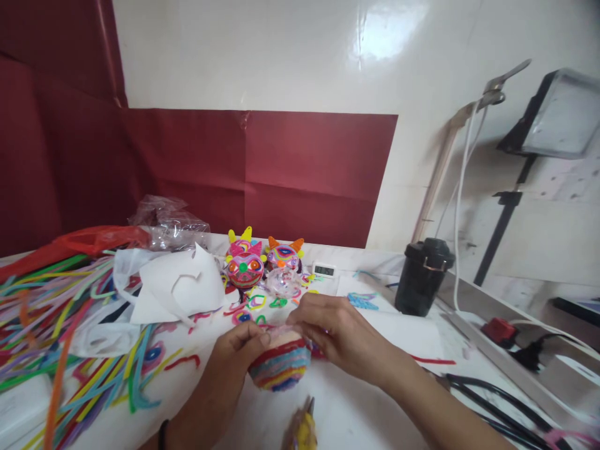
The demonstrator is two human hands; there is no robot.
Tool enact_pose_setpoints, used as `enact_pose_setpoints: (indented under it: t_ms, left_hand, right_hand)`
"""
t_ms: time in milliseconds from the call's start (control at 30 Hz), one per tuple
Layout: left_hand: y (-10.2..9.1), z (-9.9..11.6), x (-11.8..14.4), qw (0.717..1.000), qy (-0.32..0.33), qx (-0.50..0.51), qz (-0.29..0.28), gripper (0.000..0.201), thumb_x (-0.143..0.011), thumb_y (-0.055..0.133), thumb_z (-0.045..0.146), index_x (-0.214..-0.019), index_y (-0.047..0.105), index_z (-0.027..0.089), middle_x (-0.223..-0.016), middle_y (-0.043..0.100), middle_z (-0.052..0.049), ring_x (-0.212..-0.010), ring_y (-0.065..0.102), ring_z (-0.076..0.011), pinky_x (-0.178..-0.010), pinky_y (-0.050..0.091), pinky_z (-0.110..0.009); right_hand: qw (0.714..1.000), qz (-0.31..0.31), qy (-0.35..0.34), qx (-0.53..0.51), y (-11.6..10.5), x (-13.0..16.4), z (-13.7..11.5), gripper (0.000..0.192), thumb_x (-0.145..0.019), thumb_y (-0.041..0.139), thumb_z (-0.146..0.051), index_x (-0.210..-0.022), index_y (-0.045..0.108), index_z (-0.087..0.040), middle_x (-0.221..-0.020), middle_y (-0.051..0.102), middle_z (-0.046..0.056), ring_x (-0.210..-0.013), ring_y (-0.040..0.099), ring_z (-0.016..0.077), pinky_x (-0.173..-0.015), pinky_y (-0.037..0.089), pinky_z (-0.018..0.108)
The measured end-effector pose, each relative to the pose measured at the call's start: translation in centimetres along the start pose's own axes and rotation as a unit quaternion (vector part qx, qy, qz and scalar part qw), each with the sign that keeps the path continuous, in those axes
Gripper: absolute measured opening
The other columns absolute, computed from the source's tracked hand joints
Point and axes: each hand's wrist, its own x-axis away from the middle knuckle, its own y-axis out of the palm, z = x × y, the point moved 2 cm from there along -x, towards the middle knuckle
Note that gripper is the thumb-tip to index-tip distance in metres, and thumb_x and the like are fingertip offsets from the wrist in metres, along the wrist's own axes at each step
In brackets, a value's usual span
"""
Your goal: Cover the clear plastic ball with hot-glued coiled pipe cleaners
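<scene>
A rounded craft piece (280, 365) is banded with fuzzy pipe cleaners in red, light blue, yellow and dark blue; a pale bare patch shows at its top. My left hand (239, 359) grips it from the left, thumb on the upper edge. Bent over its upper right edge, my right hand (330, 328) has its fingers closed against the piece. A bit of deep pink shows beneath that hand, and its fingertips are partly hidden. Just below the piece is a yellow tool (305, 431) with a pointed grey tip, probably a glue gun, cut off by the frame.
Loose pipe cleaners (94, 362) and cut white paper (178, 284) cover the left. Decorated animal faces (244, 269) stand behind, near a small digital clock (324, 270). On the right are a black cup (423, 275), black-handled scissors (501, 400) and a power strip (497, 331).
</scene>
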Motion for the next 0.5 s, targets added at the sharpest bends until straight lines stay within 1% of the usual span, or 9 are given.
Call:
enact_pose_setpoints:
  t_ms: [100, 167, 233, 367, 500]
  left_hand:
    - [-0.1, -0.2, 0.0, 1.000, -0.005, 0.008, -0.003, 0.023, -0.064, 0.070, 0.030, -0.054, 0.052, 0.019, -0.053, 0.051, 0.004, -0.054, 0.043, -0.0135, -0.054, 0.036, -0.027]
    - [-0.1, -0.4, 0.0, 1.000, -0.007, 0.012, -0.004, 0.023, -0.064, 0.070, 0.030, -0.055, 0.052, 0.019, -0.053, 0.050, 0.004, -0.054, 0.043, -0.0134, -0.054, 0.036, -0.027]
    - [-0.2, -0.4, 0.0, 1.000, -0.003, 0.020, -0.005, 0.021, -0.065, 0.071, 0.030, -0.057, 0.054, 0.019, -0.055, 0.053, 0.004, -0.056, 0.046, -0.0142, -0.056, 0.038, -0.027]
    - [-0.2, -0.4, -0.2, 0.999, 0.004, 0.043, -0.012, 0.022, -0.068, 0.071, 0.030, -0.058, 0.056, 0.018, -0.058, 0.057, 0.003, -0.057, 0.049, -0.0142, -0.056, 0.041, -0.027]
    - [-0.2, -0.4, -0.4, 0.998, -0.004, 0.064, -0.022, 0.021, -0.068, 0.072, 0.033, -0.060, 0.059, 0.018, -0.059, 0.060, 0.001, -0.057, 0.052, -0.0154, -0.056, 0.042, -0.028]
  right_hand:
    - [0.999, -0.002, -0.026, 0.046, 0.2, 0.0, 0.0, 0.022, -0.089, 0.047, -0.008, -0.079, 0.066, -0.014, -0.067, 0.056, 0.003, -0.062, 0.051, 0.0146, -0.057, 0.034, 0.026]
    - [0.998, -0.007, -0.028, 0.063, 0.2, 0.0, 0.0, 0.023, -0.089, 0.047, -0.008, -0.074, 0.064, -0.015, -0.065, 0.053, 0.001, -0.061, 0.049, 0.0144, -0.056, 0.033, 0.026]
    - [0.998, -0.011, -0.023, 0.058, 0.0, 0.0, 0.1, 0.024, -0.091, 0.046, -0.009, -0.075, 0.062, -0.015, -0.066, 0.054, 0.002, -0.062, 0.049, 0.0145, -0.058, 0.034, 0.026]
    - [1.000, -0.012, -0.009, 0.011, -0.5, 0.1, 0.3, 0.024, -0.095, 0.043, -0.014, -0.082, 0.063, -0.014, -0.074, 0.059, 0.005, -0.067, 0.053, 0.0152, -0.062, 0.039, 0.026]
    - [1.000, -0.007, 0.013, -0.026, -0.8, 0.3, 0.7, 0.021, -0.093, 0.047, -0.012, -0.084, 0.066, -0.015, -0.076, 0.063, 0.005, -0.068, 0.056, 0.0147, -0.063, 0.042, 0.025]
